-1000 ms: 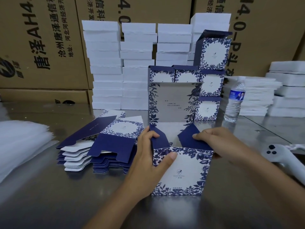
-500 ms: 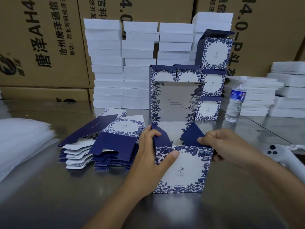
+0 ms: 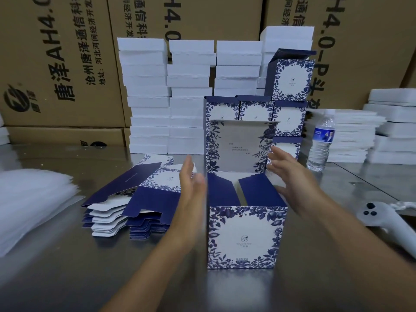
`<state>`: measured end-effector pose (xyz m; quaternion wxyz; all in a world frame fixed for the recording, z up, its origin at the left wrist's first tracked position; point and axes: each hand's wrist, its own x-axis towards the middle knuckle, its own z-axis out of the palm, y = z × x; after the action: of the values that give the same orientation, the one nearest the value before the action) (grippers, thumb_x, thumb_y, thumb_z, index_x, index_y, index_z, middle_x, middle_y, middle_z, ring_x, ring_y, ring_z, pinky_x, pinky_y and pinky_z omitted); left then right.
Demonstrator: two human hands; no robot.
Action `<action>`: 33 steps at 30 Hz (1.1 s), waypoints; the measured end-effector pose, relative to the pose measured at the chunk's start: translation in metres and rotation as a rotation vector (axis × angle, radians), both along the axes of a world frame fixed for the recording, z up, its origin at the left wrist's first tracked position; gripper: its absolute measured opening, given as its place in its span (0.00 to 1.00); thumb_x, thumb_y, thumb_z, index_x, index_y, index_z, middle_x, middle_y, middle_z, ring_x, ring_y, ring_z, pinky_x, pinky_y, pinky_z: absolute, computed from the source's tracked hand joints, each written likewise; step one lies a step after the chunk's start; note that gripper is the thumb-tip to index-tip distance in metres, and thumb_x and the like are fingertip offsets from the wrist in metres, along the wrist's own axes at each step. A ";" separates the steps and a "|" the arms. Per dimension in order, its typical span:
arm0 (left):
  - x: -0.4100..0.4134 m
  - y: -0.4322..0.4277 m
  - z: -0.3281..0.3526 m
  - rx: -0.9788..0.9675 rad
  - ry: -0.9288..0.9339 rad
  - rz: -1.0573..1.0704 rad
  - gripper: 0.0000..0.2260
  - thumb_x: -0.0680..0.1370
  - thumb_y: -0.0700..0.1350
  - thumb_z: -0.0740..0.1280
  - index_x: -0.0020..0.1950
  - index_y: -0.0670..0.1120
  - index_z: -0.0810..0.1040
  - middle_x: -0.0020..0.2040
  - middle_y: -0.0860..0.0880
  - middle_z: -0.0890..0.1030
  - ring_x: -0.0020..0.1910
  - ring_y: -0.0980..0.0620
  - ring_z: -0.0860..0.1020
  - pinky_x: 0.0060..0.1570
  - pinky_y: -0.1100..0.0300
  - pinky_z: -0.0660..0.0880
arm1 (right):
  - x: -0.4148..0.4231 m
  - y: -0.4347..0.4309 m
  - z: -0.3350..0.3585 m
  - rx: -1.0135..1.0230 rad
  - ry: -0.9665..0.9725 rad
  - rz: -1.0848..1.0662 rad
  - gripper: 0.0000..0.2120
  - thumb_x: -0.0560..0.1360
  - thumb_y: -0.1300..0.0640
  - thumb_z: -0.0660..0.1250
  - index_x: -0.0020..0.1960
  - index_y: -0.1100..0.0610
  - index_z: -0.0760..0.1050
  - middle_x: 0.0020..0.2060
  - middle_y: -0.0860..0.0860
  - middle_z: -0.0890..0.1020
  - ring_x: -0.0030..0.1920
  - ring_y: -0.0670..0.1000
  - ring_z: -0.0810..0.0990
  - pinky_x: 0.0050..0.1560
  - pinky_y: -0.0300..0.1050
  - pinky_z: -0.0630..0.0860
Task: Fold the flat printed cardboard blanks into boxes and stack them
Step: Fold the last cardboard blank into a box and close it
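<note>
Both hands have let go: left hand (image 3: 191, 192) and right hand (image 3: 290, 176) now flank the box (image 3: 244, 237), fingers straight, holding nothing. It stands mid-worktop (image 3: 67, 266), toward the near edge. Unheld, its navy flaps (image 3: 221, 192) could spring up and block the upright lid (image 3: 238, 147).

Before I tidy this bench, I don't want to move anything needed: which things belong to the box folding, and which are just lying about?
Job: half-folded blue-and-white floral cardboard box; pile of flat printed cardboard blanks; stack of finished floral boxes; left hand; right hand.
Lying about: clear plastic water bottle; white plastic handheld controller.
</note>
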<state>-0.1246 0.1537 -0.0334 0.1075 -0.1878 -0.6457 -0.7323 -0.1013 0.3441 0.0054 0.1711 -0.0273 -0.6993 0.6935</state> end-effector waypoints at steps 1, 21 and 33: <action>-0.002 0.006 0.006 -0.021 -0.033 0.011 0.28 0.79 0.61 0.50 0.77 0.55 0.49 0.77 0.55 0.55 0.74 0.56 0.58 0.70 0.58 0.57 | -0.004 -0.001 0.000 -0.046 -0.012 0.010 0.12 0.80 0.54 0.58 0.60 0.41 0.71 0.56 0.39 0.76 0.58 0.42 0.73 0.58 0.48 0.64; -0.023 -0.015 0.036 -0.465 -0.016 -0.237 0.07 0.73 0.37 0.71 0.45 0.49 0.80 0.38 0.55 0.80 0.36 0.61 0.78 0.38 0.73 0.72 | -0.007 -0.007 0.015 0.365 -0.089 0.057 0.10 0.74 0.51 0.69 0.37 0.55 0.81 0.30 0.47 0.82 0.34 0.43 0.79 0.38 0.35 0.71; -0.021 0.013 0.036 -0.362 -0.347 -0.161 0.09 0.75 0.42 0.70 0.34 0.46 0.80 0.31 0.49 0.82 0.26 0.56 0.79 0.26 0.69 0.72 | -0.013 -0.026 0.013 0.468 -0.255 0.042 0.09 0.74 0.55 0.71 0.35 0.55 0.81 0.26 0.47 0.81 0.21 0.40 0.76 0.20 0.29 0.67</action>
<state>-0.1457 0.1665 0.0022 -0.0987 -0.1262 -0.7580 -0.6323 -0.1144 0.3183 0.0188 0.0687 -0.0595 -0.8571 0.5071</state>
